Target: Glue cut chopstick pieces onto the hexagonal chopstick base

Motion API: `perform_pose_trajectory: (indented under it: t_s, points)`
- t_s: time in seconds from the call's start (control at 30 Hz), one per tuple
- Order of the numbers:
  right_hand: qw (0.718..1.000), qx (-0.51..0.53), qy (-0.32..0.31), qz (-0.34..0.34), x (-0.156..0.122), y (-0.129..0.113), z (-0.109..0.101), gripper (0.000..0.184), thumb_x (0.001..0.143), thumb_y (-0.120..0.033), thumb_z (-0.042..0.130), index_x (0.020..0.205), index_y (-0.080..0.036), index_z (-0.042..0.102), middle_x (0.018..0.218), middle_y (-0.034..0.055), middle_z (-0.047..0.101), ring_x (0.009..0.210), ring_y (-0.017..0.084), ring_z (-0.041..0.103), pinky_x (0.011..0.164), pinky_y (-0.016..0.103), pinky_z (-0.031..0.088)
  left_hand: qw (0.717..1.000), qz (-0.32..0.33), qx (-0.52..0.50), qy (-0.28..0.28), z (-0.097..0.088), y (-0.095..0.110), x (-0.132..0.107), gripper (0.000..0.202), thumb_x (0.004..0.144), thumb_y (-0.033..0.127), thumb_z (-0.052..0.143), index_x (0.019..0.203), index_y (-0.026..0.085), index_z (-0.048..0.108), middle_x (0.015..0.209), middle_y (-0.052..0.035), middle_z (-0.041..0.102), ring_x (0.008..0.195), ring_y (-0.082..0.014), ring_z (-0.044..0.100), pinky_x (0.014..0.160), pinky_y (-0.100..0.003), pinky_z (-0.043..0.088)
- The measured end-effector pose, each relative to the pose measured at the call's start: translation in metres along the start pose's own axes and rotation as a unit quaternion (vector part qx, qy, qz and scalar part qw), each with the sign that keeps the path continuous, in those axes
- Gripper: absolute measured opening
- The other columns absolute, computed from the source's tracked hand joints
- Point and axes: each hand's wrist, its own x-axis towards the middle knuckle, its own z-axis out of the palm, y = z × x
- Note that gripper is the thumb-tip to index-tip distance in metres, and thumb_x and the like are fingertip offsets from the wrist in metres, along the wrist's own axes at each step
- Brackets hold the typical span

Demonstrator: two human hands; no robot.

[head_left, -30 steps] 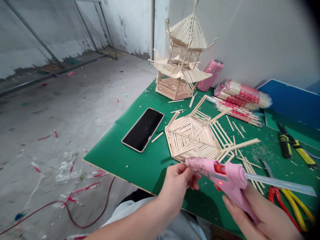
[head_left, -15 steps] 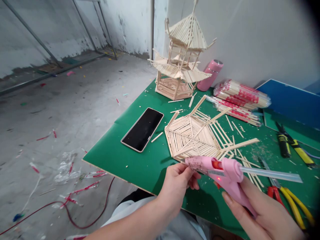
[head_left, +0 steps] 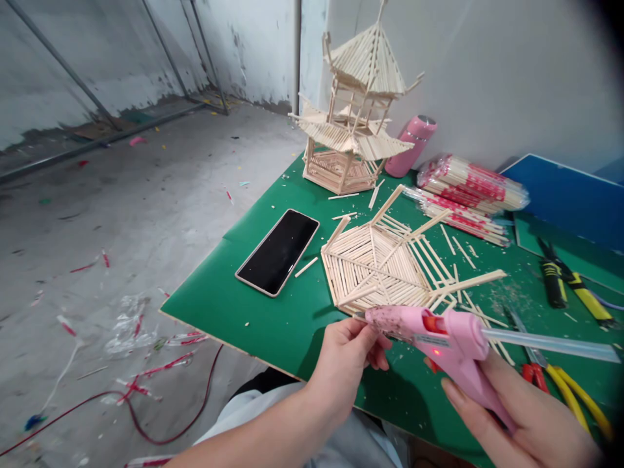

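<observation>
My right hand (head_left: 531, 413) is wrapped round the handle of a pink hot glue gun (head_left: 455, 338). A long clear glue stick (head_left: 556, 342) juts from the gun's back, and a small red light glows on its side. The nozzle points left, just above the fingertips of my left hand (head_left: 341, 361). Those fingers are pinched together at the near edge of a hexagonal panel of wooden sticks (head_left: 353, 276); whatever is between them is hidden. Longer sticks stick out from several of the panel's corners.
Behind the panel stands a pagoda model of sticks (head_left: 358, 146), beside a pink flask (head_left: 412, 146). Bagged sticks (head_left: 470, 188) lie at the back right. A phone (head_left: 277, 253) lies left; black-and-yellow pliers (head_left: 560, 279) and red- and yellow-handled tools (head_left: 565, 387) lie right.
My right hand has drawn the glue gun slightly to the right, its nozzle shifting a little away from my left fingers. My left hand and the panel have stayed put.
</observation>
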Motion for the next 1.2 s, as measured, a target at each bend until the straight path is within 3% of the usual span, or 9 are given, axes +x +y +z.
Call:
perform_pose_trajectory:
  t_s: [0.23, 0.37, 0.57, 0.9, 1.2]
  points:
    - [0.998, -0.019, -0.028, -0.057, 0.002, 0.001, 0.0, 0.055, 0.078, -0.021, 0.046, 0.131, -0.022, 0.032, 0.088, 0.001, 0.07, 0.068, 0.018, 0.068, 0.051, 0.017, 0.054, 1.0, -0.005, -0.001, 0.007, 0.002, 0.003, -0.001, 0.021, 0.069, 0.027, 0.06, 0.055, 0.012, 0.058, 0.045, 0.0003, 0.052, 0.041, -0.0077, 0.044, 0.047, -0.022, 0.029]
    - [0.999, -0.041, 0.006, -0.018, 0.002, -0.002, -0.001, 0.048, 0.077, -0.027, 0.047, 0.125, -0.025, 0.042, 0.092, 0.002, 0.068, 0.077, 0.022, 0.067, 0.06, 0.024, 0.057, 1.0, -0.005, -0.002, 0.012, 0.002, 0.003, -0.001, 0.019, 0.068, 0.025, 0.061, 0.055, 0.012, 0.058, 0.05, -0.0007, 0.055, 0.042, -0.0076, 0.046, 0.047, -0.022, 0.029]
    - [0.999, -0.021, 0.047, -0.008, 0.007, -0.004, -0.001, 0.033, 0.073, -0.033, 0.05, 0.105, -0.031, 0.058, 0.078, -0.0013, 0.068, 0.08, 0.023, 0.066, 0.068, 0.029, 0.057, 1.0, 0.002, -0.004, 0.0, 0.001, 0.0, 0.001, 0.023, 0.071, 0.027, 0.058, 0.054, 0.012, 0.058, 0.043, 0.0007, 0.051, 0.04, -0.0077, 0.043, 0.046, -0.022, 0.029]
    - [0.999, -0.006, 0.041, 0.002, 0.006, -0.005, -0.002, 0.032, 0.073, -0.031, 0.051, 0.104, -0.031, 0.059, 0.083, -0.0009, 0.068, 0.086, 0.024, 0.065, 0.073, 0.03, 0.056, 1.0, 0.002, -0.005, 0.0, 0.001, 0.003, -0.001, 0.021, 0.072, 0.023, 0.057, 0.055, 0.011, 0.057, 0.044, 0.0009, 0.051, 0.041, -0.0074, 0.044, 0.046, -0.021, 0.029]
    - [0.997, 0.033, 0.06, 0.028, -0.006, 0.003, 0.005, 0.033, 0.072, -0.029, 0.054, 0.104, -0.031, 0.061, 0.08, -0.0003, 0.068, 0.081, 0.026, 0.065, 0.065, 0.028, 0.057, 1.0, 0.0, 0.012, 0.008, 0.0, 0.001, 0.0, 0.02, 0.073, 0.019, 0.054, 0.055, 0.011, 0.058, 0.043, 0.0007, 0.051, 0.042, -0.008, 0.045, 0.048, -0.022, 0.031]
